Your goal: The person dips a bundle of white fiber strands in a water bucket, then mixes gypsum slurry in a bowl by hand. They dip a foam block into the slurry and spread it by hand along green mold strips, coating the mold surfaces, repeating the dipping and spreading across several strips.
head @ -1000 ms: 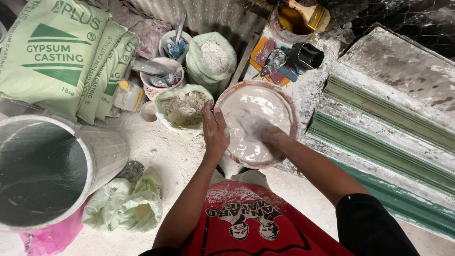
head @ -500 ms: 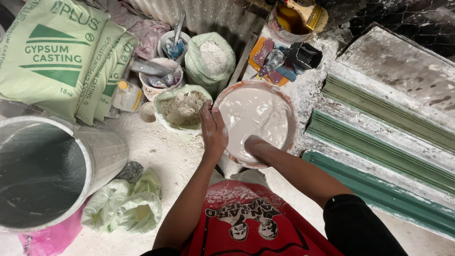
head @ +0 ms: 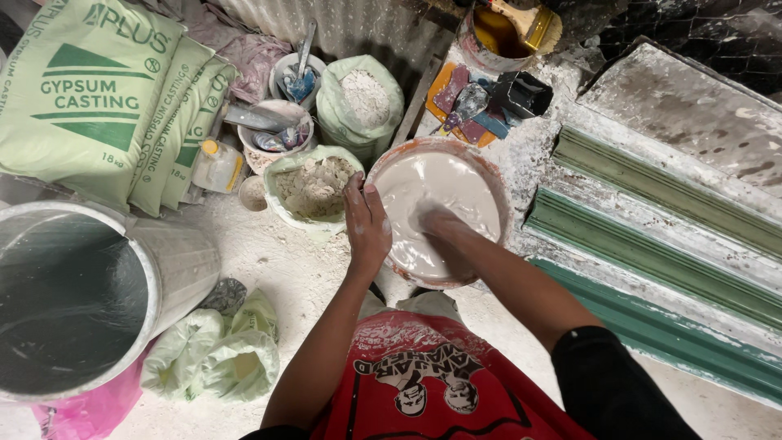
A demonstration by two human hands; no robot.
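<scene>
A round bowl (head: 383,175) with a reddish rim holds smooth white plaster paste and sits in front of my knees. My left hand (head: 366,224) lies flat on the bowl's left rim, fingers together, dusted white. My right hand (head: 433,222) is sunk into the paste near the bowl's middle; its fingers are hidden under the mix, so I cannot see whether they are closed. My right forearm crosses the bowl's near edge.
Green moulding strips (head: 652,236) lie to the right. Pale green plaster sacks (head: 90,106) lean at the far left. A large grey bucket (head: 73,301) stands at left. Bags of powder (head: 314,186), small tubs with tools (head: 277,130) and a brush bucket (head: 505,33) crowd the back.
My right hand has moved from the bowl's far middle down toward its near side, then back to the middle, stirring through the paste. The left hand stays on the rim.
</scene>
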